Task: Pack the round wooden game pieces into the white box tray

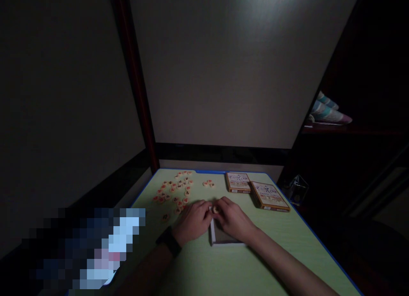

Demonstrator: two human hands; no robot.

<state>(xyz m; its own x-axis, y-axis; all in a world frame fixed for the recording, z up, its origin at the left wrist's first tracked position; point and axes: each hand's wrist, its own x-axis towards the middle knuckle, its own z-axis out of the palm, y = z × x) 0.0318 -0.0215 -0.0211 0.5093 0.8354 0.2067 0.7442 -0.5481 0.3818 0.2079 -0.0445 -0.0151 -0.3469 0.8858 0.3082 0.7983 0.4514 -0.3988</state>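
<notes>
Over an open shallow box (212, 235) with white edges and a dark inside, my two hands meet near its far left corner. My right hand (234, 218) pinches a round wooden Chinese chess piece (216, 209) between thumb and fingers. Fingers bent and closed, my left hand (194, 219) touches the box's left wall at that corner; its fingertips are partly hidden. Loose Chinese chess pieces (180, 186) with red and dark characters are spread on the table to the left, one piece (165, 217) lying nearest my left wrist. A smaller group of pieces (208, 183) sits beyond my hands.
Two printed boxes (238, 182) (269, 196) lie at the back right of the green table (271, 253) with blue edging. A wall panel (220, 74) rises behind it. Patterned fabric (330, 110) rests on a shelf at right. A pixelated bright patch covers the lower left.
</notes>
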